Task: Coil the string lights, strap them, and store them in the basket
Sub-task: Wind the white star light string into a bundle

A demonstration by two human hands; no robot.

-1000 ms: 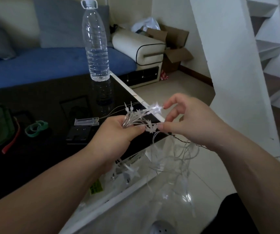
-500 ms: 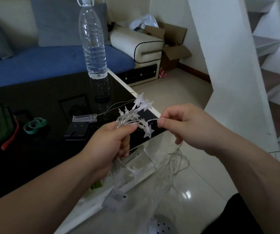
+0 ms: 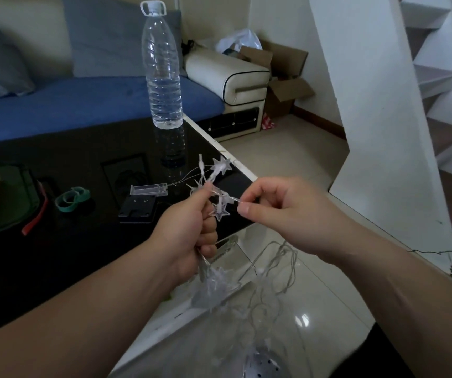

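Note:
My left hand (image 3: 189, 230) grips a gathered bunch of clear star-shaped string lights (image 3: 215, 178) above the right edge of the black glass table (image 3: 55, 257). Stars stick up from the fist and more hang below it. My right hand (image 3: 282, 211) pinches the thin wire just right of the bunch. Loose loops of wire (image 3: 276, 266) dangle below toward the floor. The clear battery box (image 3: 148, 190) lies on the table, joined to the bunch by a thin wire. Green straps (image 3: 72, 199) lie further left. A green basket (image 3: 9, 197) shows dimly at the table's left.
A tall water bottle (image 3: 163, 75) stands at the table's far right edge. A black device (image 3: 137, 211) lies by the battery box and a red strip (image 3: 37, 214) beside the basket. A blue sofa is behind; a white stair wall stands at right. A metal object (image 3: 261, 364) lies on the floor.
My right hand has slid along the wire, feeding another stretch to the bunch, and my left fist has closed lower round more stars. The dangling loops have risen and shortened.

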